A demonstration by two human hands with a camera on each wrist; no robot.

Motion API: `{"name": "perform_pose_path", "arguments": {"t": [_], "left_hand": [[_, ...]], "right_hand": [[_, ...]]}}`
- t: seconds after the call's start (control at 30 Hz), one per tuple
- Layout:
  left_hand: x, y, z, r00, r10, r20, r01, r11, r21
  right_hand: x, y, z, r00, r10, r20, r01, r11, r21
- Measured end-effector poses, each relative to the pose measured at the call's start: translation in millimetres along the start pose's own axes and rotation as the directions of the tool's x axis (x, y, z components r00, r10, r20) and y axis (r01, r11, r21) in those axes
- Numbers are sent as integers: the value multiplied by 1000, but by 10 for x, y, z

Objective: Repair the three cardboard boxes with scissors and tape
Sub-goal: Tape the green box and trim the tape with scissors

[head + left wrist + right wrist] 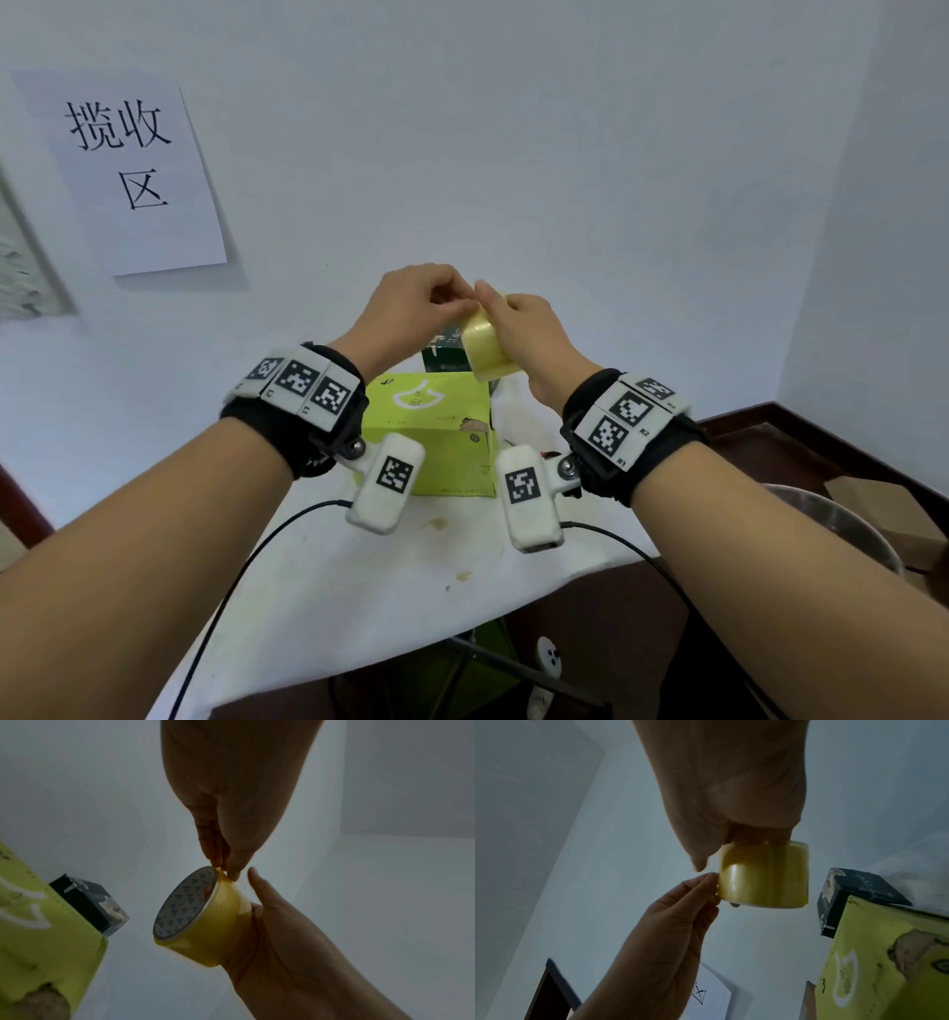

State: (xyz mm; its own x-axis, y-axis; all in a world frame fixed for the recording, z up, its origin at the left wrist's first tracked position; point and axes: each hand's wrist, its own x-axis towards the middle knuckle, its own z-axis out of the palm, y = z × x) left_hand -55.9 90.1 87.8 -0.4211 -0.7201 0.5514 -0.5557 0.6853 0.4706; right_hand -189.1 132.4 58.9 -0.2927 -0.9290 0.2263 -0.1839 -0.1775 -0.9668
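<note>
Above the table my right hand (518,321) grips a roll of yellowish clear tape (485,344), its patterned core (185,902) facing left. My left hand (457,303) pinches the tape's edge at the roll's upper rim, thumb and fingertip (226,871) together. From the right wrist, the left hand (706,888) touches the tape roll (762,876) under my right hand (718,841). Below stands a lime-green cardboard box (436,442) with a torn patch (472,425) on its top edge. A dark box (447,357) with scuffed corners (113,906) stands behind it.
The boxes stand on a table with a stained white cover (385,565), close to a white wall with a paper sign (133,169). A metal bin (842,524) and brown cardboard (873,493) lie right of the table. A small red item (550,454) is mostly hidden behind my right wrist.
</note>
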Motion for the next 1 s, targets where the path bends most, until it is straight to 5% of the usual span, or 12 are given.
{"name": "perform_pose_path", "arguments": {"t": [0.17,0.33,0.53,0.67,0.77,0.83,1.0], "left_hand": [[5,-132,-127,991,-130,16,130,976,-177],[-71,-202,-76,988,-151,18,152,963,-221],[-101,-351,11,976,-168,140,199,947,-251],[-94,-773,54,906,-422,26,381,790,-479],[-133,-1197,73,849,-521,92,522,853,12],[-152,-1429,160,816,-534,223,445,825,347],[-47,-1689,344,761,-539,360,328,799,503]], "right_hand": [[-32,-22,55,993,-47,105,37,995,93],[96,39,66,967,-197,160,235,932,-277],[265,194,131,985,-113,130,146,947,-285],[382,352,71,997,-79,8,74,882,-465],[450,532,-38,999,-41,4,33,739,-673],[481,658,-39,999,14,44,24,662,-749],[543,852,54,989,114,99,1,653,-757]]}}
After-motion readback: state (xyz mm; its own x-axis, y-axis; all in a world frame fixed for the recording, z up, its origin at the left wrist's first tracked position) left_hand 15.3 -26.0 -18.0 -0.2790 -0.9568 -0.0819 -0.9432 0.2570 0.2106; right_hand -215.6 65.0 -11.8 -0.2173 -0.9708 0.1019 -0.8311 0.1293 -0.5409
